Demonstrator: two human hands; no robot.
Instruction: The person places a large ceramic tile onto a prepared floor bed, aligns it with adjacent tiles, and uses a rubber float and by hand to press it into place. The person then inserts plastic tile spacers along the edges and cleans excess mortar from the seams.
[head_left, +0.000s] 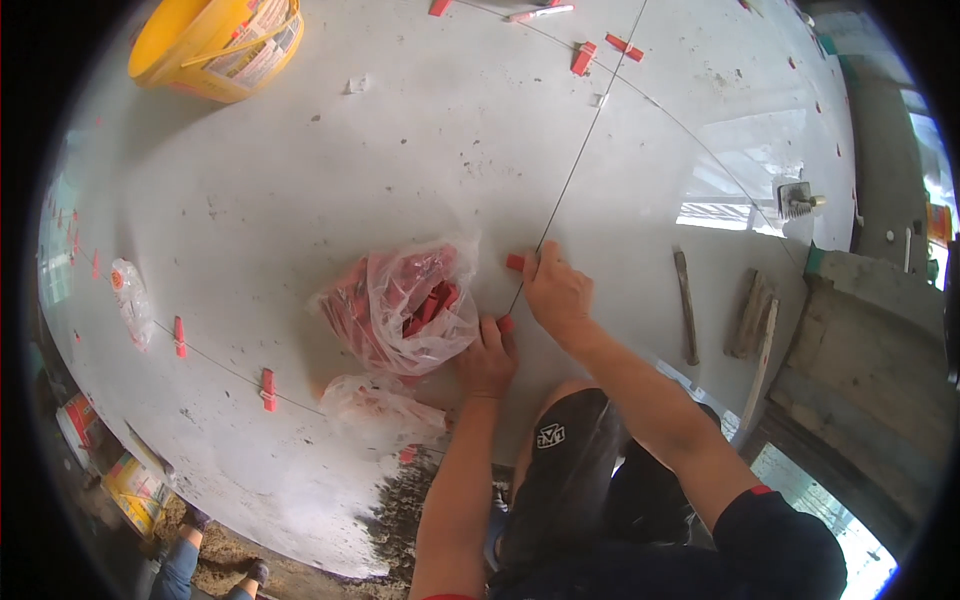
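My right hand is closed at the dark joint between two large grey tiles, with a red levelling wedge showing beside its fingertips. Closer to me, my left hand reaches down to the same joint, its fingertips closed on another red wedge. What lies under the fingers of both hands is hidden. Just left of my left hand sits a clear plastic bag, its mouth open on several red wedges. A second, crumpled plastic bag lies against its near side.
Far left stands a yellow bucket. Red wedges sit along other joints, and a marker pen lies at the far side. To my right are a metal bar, a wooden block and a suction-type tool. Another person's legs show lower left.
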